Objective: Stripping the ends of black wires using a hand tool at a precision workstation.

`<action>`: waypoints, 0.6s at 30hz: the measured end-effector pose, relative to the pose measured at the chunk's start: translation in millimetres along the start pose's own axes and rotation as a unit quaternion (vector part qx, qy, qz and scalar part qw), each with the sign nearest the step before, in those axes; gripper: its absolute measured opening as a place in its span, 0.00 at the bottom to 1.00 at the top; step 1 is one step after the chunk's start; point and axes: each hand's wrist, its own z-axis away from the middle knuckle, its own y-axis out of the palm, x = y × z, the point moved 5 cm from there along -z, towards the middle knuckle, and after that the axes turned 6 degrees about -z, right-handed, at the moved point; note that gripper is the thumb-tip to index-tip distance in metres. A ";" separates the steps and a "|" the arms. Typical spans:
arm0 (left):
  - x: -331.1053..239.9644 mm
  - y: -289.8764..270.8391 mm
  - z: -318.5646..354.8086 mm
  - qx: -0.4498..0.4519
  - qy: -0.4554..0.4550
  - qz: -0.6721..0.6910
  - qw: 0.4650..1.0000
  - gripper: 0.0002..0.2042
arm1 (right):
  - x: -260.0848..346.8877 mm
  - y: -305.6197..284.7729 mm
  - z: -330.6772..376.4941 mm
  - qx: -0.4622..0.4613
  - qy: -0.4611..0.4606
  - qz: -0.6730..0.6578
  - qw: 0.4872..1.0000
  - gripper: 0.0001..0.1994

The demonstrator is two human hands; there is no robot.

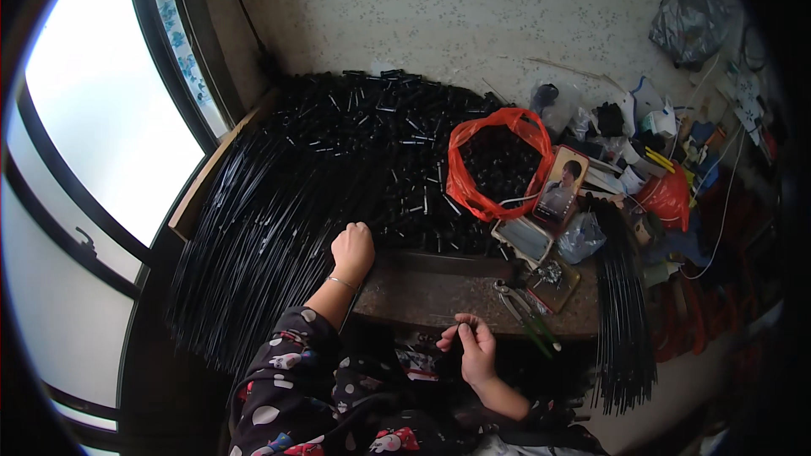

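Observation:
My left hand (353,249) is closed in a fist above the right edge of a wide spread of long thin black rods (245,245). Whatever its fingers may hold is hidden. Past it rises a heap of short black tube-like pieces (355,110), some with shiny ends. My right hand (475,350) is closer to me, just off the front edge of the worn brown bench (414,291). Its thumb and fingers are pinched together; a faint thin line shows beside the fingertips, too fine to name.
An open red plastic bag (456,171) holds small black pieces. Beside it a phone (561,187) stands propped up. Green-handled pliers (532,321) lie by a small tray of metal bits (553,297). Another bundle of black rods (623,312) hangs over the bench's right end.

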 end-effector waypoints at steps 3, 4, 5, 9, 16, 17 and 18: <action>-8.6 -7.6 4.2 -0.067 0.005 -0.033 0.997 0.05 | 0.3 1.6 8.2 0.013 0.007 -0.031 0.999 0.07; -8.8 -10.0 3.0 -0.075 0.008 -0.048 0.996 0.05 | 3.3 3.4 10.7 0.010 0.005 -0.028 1.000 0.07; -7.6 -6.0 -0.3 -0.080 0.012 -0.054 0.995 0.05 | 5.9 3.0 11.7 0.016 -0.010 -0.043 0.999 0.07; -6.0 -21.7 9.2 -0.111 -0.003 0.011 0.994 0.07 | 7.7 -20.1 18.0 -0.019 -0.047 -0.029 0.998 0.06; -42.8 -58.2 91.0 -0.055 0.108 0.213 0.970 0.10 | 9.8 -25.8 15.7 -0.009 -0.037 -0.005 0.999 0.06; -48.6 -53.1 105.8 -0.004 0.125 0.212 0.969 0.09 | 8.0 -22.2 15.4 -0.003 -0.027 -0.005 1.000 0.06; -47.4 -26.7 116.5 0.051 0.152 0.181 0.970 0.09 | 9.8 -18.7 15.3 0.003 -0.044 0.008 0.999 0.06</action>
